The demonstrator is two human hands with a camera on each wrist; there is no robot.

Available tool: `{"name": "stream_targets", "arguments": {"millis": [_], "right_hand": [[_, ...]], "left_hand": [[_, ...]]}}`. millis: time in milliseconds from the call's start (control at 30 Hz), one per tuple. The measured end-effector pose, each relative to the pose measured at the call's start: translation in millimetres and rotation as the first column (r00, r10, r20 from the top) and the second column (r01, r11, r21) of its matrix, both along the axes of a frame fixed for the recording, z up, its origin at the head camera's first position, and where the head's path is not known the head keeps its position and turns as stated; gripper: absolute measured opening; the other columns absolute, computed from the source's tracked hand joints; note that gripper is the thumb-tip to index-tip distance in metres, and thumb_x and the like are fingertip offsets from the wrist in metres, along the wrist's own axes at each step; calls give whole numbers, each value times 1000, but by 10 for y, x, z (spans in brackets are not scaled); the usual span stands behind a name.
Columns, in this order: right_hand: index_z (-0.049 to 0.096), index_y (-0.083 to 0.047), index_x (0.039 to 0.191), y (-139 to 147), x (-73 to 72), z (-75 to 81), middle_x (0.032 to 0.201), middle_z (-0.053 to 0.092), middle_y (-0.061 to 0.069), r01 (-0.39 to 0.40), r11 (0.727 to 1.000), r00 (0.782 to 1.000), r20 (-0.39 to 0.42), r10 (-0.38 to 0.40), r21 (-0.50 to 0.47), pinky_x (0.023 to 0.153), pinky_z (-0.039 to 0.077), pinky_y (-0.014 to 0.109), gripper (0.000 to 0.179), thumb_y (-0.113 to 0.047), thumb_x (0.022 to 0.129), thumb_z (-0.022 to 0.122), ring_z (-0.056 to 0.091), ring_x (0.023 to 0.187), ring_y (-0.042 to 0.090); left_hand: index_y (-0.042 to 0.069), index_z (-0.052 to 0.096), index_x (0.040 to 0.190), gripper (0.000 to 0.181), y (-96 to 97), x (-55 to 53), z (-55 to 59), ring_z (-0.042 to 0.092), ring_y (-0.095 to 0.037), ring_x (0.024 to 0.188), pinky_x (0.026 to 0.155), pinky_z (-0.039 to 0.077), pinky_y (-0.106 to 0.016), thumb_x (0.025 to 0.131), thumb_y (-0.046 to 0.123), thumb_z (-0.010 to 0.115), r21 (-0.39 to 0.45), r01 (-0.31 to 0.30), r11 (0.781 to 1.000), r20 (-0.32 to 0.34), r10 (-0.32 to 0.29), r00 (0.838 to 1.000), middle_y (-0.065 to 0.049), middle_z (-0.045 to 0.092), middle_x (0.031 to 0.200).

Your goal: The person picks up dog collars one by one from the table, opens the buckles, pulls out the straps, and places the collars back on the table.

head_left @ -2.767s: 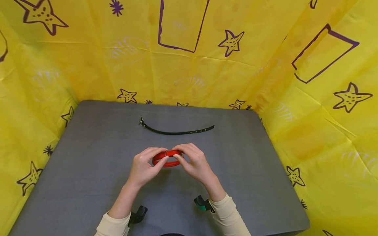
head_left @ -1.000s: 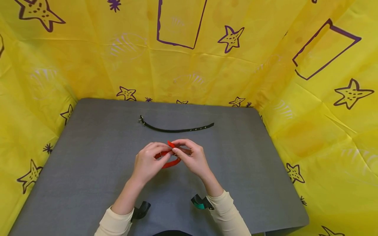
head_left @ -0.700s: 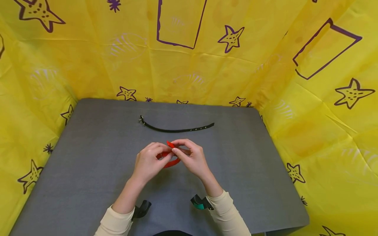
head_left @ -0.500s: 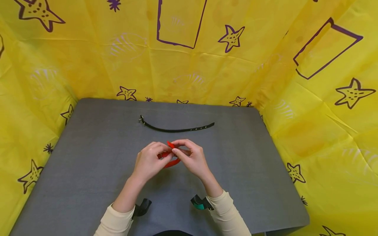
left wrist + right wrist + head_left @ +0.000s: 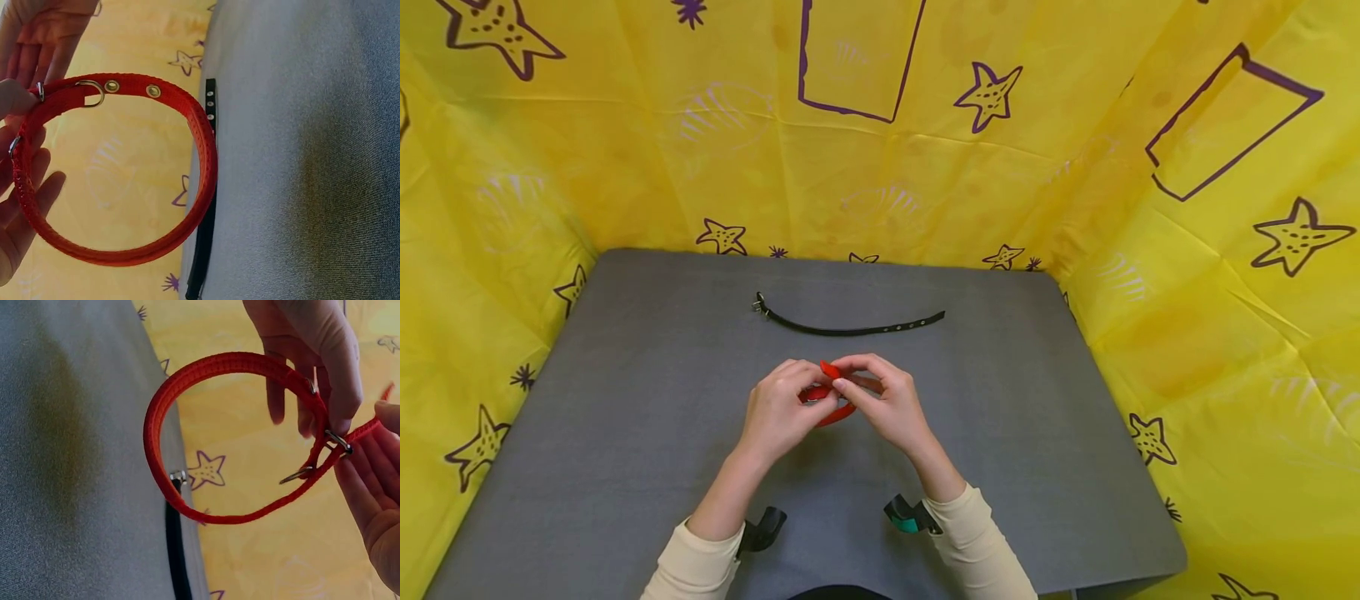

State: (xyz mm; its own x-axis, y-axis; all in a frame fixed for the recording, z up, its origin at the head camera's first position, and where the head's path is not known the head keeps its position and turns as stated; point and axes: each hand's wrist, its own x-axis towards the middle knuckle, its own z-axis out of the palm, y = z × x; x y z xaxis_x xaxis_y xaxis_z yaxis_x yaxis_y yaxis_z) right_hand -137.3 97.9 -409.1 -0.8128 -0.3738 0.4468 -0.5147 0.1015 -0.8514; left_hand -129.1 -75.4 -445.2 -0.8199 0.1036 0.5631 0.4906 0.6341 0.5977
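A red pet collar [image 5: 838, 414], closed into a loop, is held above the table between both hands. In the right wrist view its metal buckle [image 5: 339, 442] has the strap running through it, and a D-ring [image 5: 296, 475] hangs close by. The left hand [image 5: 781, 410] pinches the collar beside the buckle. With thumb and fingers, the right hand [image 5: 883, 402] grips the free strap end [image 5: 830, 369], whose tip sticks up past the fingertips. Metal eyelets [image 5: 153, 91] show on the band in the left wrist view. Fingers hide the buckle in the head view.
Beyond the hands, a black collar [image 5: 842, 332] lies stretched out on the grey table [image 5: 625, 400], buckle at left, holes at right. Yellow cloth [image 5: 880, 167] with drawn starfish encloses the back and sides. Black wrist mounts [image 5: 763, 529] sit under the forearms.
Compared with the oldest frame, the right hand has shifted its grip to the strap end, which now points upward. Lately that tip has moved slightly left. The black collar stays put.
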Motion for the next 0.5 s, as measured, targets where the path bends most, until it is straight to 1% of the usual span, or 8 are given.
{"name": "stream_targets", "arguments": {"millis": [100, 233, 333, 500], "right_hand": [[66, 8, 106, 3, -8, -14, 104, 67, 20, -13, 1000, 1000, -9, 13, 13, 84, 55, 42, 21, 8, 86, 68, 66, 98, 24], [66, 4, 109, 36, -74, -168, 106, 67, 16, -24, 999, 1000, -19, 25, 48, 86, 54, 42, 23, 4, 86, 70, 65, 100, 24], [68, -3, 112, 80, -136, -303, 109, 67, 9, -22, 995, 999, -23, 24, 94, 89, 53, 38, 26, -3, 86, 73, 65, 102, 21], [70, -10, 111, 126, -170, -354, 108, 68, 0, -17, 990, 999, -44, 23, 142, 91, 52, 30, 24, -15, 88, 74, 63, 102, 14]], "left_hand": [[12, 70, 74, 8, -1, -3, -6, 54, -10, 69, 57, 47, -28, 74, 13, 78, 2, 6, 1000, -13, -6, 1000, 6, 65, 75], [11, 71, 73, 10, 2, -4, -8, 58, -14, 71, 58, 48, -28, 73, 14, 81, 20, 6, 1000, 4, -6, 1000, 6, 67, 77], [12, 72, 73, 11, 0, -3, -5, 60, -16, 73, 59, 49, -29, 73, 15, 82, 45, 9, 999, 21, -10, 1000, 6, 67, 80], [12, 72, 74, 10, -7, -2, -8, 61, -15, 73, 59, 49, -29, 72, 15, 82, 73, 16, 997, 15, -17, 1000, 6, 68, 80]]}}
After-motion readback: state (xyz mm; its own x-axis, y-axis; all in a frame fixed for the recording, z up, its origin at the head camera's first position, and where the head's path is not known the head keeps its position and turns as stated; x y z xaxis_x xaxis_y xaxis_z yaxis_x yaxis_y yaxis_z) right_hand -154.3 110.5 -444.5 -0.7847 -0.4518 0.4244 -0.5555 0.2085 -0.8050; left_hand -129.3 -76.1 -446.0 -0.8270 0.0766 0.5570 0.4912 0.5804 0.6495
